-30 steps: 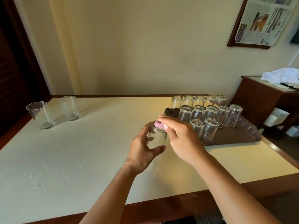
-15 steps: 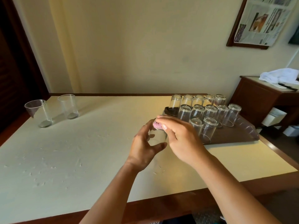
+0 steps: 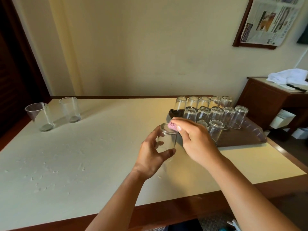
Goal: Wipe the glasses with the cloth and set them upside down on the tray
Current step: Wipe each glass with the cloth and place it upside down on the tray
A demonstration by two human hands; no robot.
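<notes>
My left hand (image 3: 154,155) grips a clear glass (image 3: 166,139) held upside down, base up, just above the table. My right hand (image 3: 195,139) pinches a small pink cloth (image 3: 172,126) against the glass's upturned base. Right behind the hands lies a dark brown tray (image 3: 241,135) carrying several glasses (image 3: 216,112) turned upside down in rows. Two more glasses stand upright at the table's far left: one (image 3: 40,116) near the edge and another (image 3: 70,109) beside it.
The cream table (image 3: 83,155) has a brown wooden rim and scattered water drops on its left half. A wooden side table (image 3: 266,97) with a white towel (image 3: 288,76) stands at the right. A framed newspaper (image 3: 270,20) hangs on the wall.
The pink cloth has slid across the glass's base towards its right edge. My left hand has kept its hold and turned the glass slightly.
</notes>
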